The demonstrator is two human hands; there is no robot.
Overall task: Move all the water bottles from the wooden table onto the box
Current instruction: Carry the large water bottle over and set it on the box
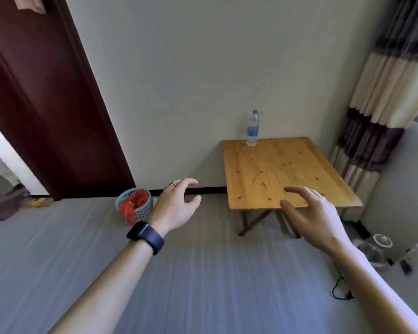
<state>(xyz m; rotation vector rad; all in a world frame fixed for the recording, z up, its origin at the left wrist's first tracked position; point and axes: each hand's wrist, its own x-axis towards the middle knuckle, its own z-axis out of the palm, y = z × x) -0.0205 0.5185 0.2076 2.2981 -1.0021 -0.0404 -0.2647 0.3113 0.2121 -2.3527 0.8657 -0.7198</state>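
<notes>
a basket [144,211] of red stuff sits by the wall. just right of it the left hand [176,208] hovers, fingers [187,182] loosely spread, empty. one bottle [252,128] stands upright at the counter's [275,169] far edge. the right hand [316,218] hangs over its near edge, fingers relaxed, empty.

One water bottle [252,128] stands upright at the far edge of the wooden table [282,174], close to the wall. Your left hand [176,206] hangs over the floor left of the table, fingers loosely curved and empty, with a dark watch [146,236] on the wrist. Your right hand [311,213] is spread over the table's near edge, empty. A blue mesh basket [135,206] with red contents stands far left by the wall.
</notes>
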